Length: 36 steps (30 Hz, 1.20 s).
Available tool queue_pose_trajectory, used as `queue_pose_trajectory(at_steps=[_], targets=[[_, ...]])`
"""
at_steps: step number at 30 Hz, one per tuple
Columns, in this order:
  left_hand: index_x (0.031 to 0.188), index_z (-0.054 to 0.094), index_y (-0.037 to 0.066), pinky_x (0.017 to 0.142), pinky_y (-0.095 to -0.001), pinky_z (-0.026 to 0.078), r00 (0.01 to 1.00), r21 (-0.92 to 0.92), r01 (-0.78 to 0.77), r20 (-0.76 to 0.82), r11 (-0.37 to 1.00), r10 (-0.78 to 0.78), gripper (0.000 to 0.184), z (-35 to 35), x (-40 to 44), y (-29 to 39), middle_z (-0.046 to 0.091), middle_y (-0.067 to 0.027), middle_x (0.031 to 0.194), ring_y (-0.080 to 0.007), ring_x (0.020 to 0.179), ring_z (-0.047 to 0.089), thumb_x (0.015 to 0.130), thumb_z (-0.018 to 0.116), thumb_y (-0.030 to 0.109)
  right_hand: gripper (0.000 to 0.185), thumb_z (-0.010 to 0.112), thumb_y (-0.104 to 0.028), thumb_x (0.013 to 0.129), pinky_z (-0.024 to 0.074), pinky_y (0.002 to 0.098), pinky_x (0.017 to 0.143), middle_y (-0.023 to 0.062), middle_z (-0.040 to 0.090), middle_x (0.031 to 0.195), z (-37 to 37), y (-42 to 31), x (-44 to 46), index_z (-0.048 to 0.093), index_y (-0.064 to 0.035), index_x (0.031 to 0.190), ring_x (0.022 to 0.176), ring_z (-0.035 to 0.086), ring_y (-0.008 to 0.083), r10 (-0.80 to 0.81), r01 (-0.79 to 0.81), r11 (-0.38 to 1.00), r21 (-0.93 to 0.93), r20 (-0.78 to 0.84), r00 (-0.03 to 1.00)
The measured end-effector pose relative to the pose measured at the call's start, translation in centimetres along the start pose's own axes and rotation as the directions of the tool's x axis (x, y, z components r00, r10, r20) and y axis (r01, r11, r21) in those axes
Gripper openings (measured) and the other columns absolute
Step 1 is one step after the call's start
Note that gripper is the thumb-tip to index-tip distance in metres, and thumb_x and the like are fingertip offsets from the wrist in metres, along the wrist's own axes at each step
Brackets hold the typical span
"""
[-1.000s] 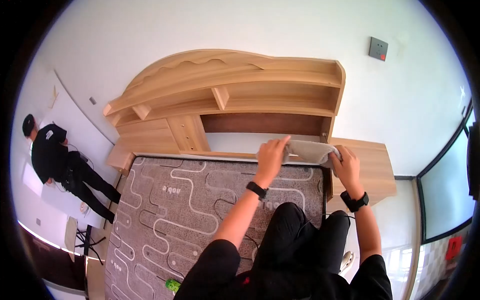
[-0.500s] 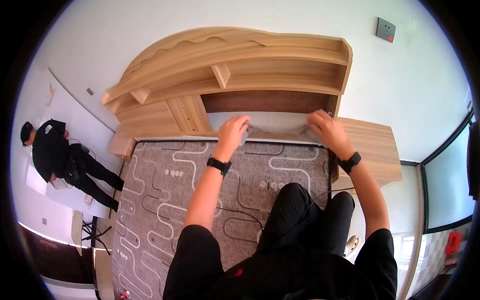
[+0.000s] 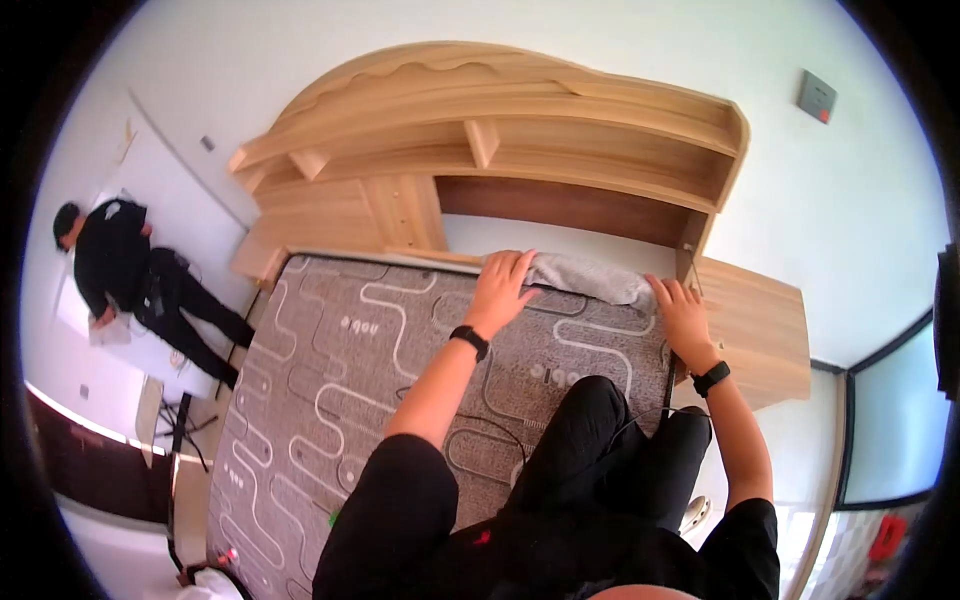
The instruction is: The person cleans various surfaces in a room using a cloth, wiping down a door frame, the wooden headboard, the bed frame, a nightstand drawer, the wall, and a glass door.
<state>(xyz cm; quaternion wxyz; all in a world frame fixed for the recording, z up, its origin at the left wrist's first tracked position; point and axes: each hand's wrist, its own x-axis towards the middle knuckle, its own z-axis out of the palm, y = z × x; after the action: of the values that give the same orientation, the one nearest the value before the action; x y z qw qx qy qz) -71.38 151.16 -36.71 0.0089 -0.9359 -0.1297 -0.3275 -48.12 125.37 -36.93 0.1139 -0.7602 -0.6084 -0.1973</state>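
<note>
A grey cloth [image 3: 590, 279] stretches between my two hands, folded over the ledge at the foot of the wooden headboard. My left hand [image 3: 503, 292] is closed on its left end, with the thumb pointing right. My right hand [image 3: 688, 325] has its fingers on the right end, near the headboard's right post. The underside of both grips is hidden. Below the cloth lies the patterned grey mattress [image 3: 420, 335], whose surface shows pale looping lines.
The wooden headboard [image 3: 600, 100] has shelves and an uncovered compartment [image 3: 570, 212]. A bedside cabinet [image 3: 755, 320] stands at the right. A black cable [image 3: 500, 427] crosses the mattress by my knees. At the left, a person in black [image 3: 150, 270] stands near the bed.
Both hands have come down and nearer to me with the cloth. It hung loosely between them before and now lies along the ledge. The view has shifted slightly.
</note>
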Motion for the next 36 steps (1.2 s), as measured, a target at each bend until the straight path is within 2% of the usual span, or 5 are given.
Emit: queue_pose_trajectory(at_steps=[10,11,23,28,36], targets=[[0.136,0.045,0.01,0.089,-0.0396,0.046,0.984,-0.459,0.178,0.107,0.871,-0.145,0.051,-1.5,0.7,-2.2,0.06,-0.0165,0.118,-0.0332,0.104,0.058,0.087,0.059,0.009,0.048,0.067,-0.021,0.079,0.0439,0.0421,0.089,0.014,0.056,0.119,-1.2,2.2,0.3,0.055,-0.0102,0.124,0.105,0.054,0.0363,0.204,-0.28,0.774,0.568,0.196,0.959],[0.134,0.048,0.011,0.086,-0.0367,0.048,0.979,-0.491,0.197,0.063,0.848,-0.192,0.049,-1.7,0.9,-2.4,0.062,-0.016,0.115,-0.0325,0.101,0.06,0.087,0.058,0.006,0.043,0.066,-0.02,0.079,0.0455,0.0418,0.087,0.0156,0.057,0.115,-0.6,2.4,0.6,0.058,-0.0079,0.119,0.103,0.055,0.0376,0.137,-0.062,0.81,0.583,-0.084,0.987],[0.115,0.065,0.011,0.055,-0.0301,0.043,0.93,-0.552,0.239,-0.107,0.799,-0.352,0.03,-7.5,10.1,-5.3,0.064,-0.0137,0.076,-0.0167,0.056,0.049,0.086,0.058,0.006,0.024,0.061,-0.02,0.079,0.051,0.0401,0.071,0.0069,0.066,0.098,-8.5,1.9,10.3,0.063,-0.012,0.102,0.084,0.063,0.0286,0.298,-0.257,0.916,0.307,-0.093,0.95],[0.113,0.065,0.012,0.071,-0.0382,0.052,0.974,-0.254,-0.112,-0.219,0.961,0.056,0.028,-6.5,10.2,-4.3,0.067,-0.0146,0.098,-0.032,0.085,0.065,0.087,0.057,0.006,0.016,0.055,-0.015,0.084,0.0513,0.0396,0.074,0.0084,0.067,0.093,-5.8,3.5,10.1,0.067,-0.0059,0.084,0.085,0.064,0.0292,0.18,-0.095,0.971,0.219,-0.409,0.894],[0.119,0.06,0.011,0.079,-0.0376,0.052,0.991,-0.308,0.018,0.13,0.951,0.023,0.031,-3.7,7.3,-4.9,0.066,-0.0159,0.102,-0.0325,0.094,0.064,0.089,0.055,0.003,0.014,0.055,-0.012,0.086,0.0508,0.0391,0.073,0.0082,0.065,0.09,-5.6,5.0,5.9,0.065,-0.0078,0.096,0.084,0.062,0.0298,0.262,-0.225,0.95,0.216,-0.158,0.952]])
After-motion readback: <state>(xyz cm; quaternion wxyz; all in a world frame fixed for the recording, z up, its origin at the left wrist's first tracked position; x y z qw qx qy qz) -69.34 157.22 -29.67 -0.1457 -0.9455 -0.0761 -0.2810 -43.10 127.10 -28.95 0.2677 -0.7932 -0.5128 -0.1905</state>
